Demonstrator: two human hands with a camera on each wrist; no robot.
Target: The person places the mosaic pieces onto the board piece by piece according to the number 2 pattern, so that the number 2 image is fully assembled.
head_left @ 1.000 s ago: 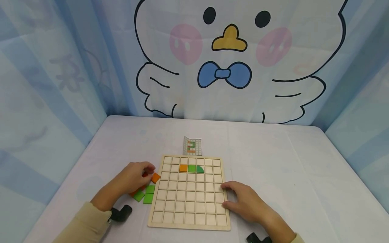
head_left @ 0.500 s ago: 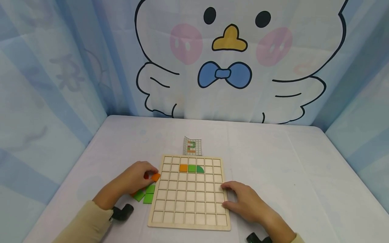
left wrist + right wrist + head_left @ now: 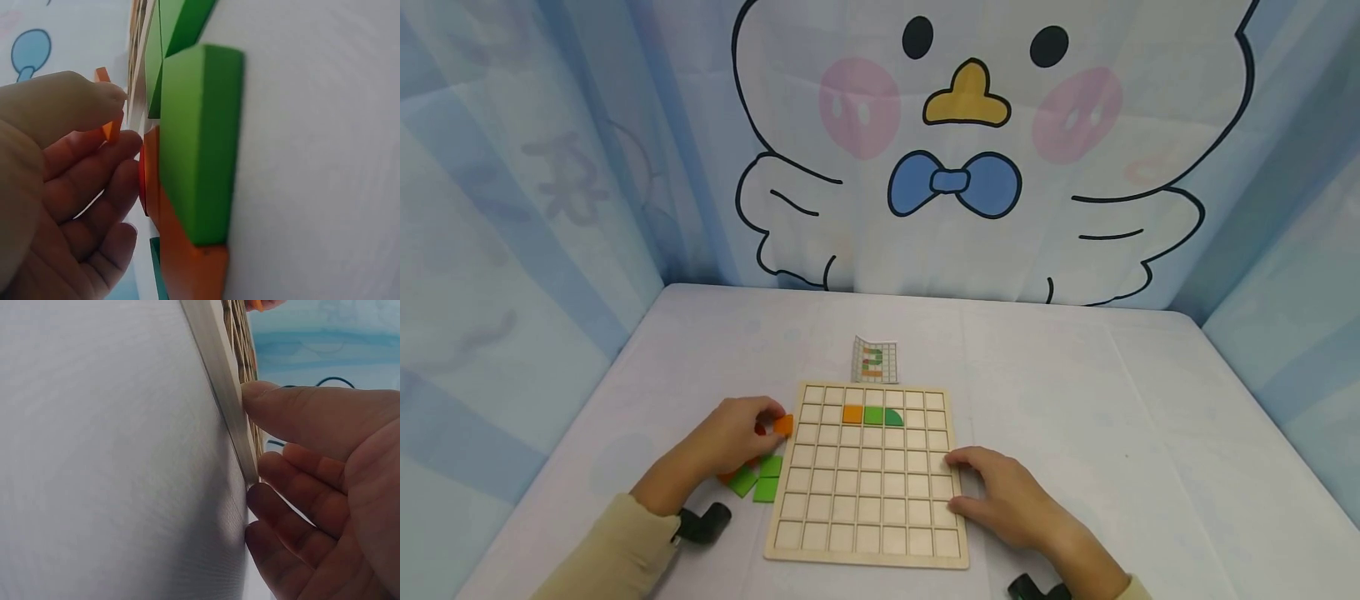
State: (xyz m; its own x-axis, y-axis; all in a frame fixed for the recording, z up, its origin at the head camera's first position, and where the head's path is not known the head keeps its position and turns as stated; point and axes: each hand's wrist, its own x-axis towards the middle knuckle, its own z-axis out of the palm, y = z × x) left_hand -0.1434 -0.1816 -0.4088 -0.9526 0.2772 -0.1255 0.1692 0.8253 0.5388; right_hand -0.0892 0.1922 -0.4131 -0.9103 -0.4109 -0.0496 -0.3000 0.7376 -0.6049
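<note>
My left hand pinches a small orange tile between thumb and fingers, just off the left edge of a wooden grid board. In the left wrist view that orange tile stands on edge, partly behind the thumb. Below this hand lie loose tiles: green squares, orange ones and a red piece, partly hidden by the hand. My right hand touches the board's right edge with spread thumb and forefinger. On the board sit an orange square, a green square and a dark green quarter-round in one row.
A small folded pattern card with a coloured grid picture lies behind the board. White cloth covers the table. A printed curtain rises beyond its far edge. Black wrist devices show at both wrists.
The orange tile by the board's left edge has gone from lying under the left fingertips to being pinched, and has turned and shifted slightly. My right hand and the board have stayed put.
</note>
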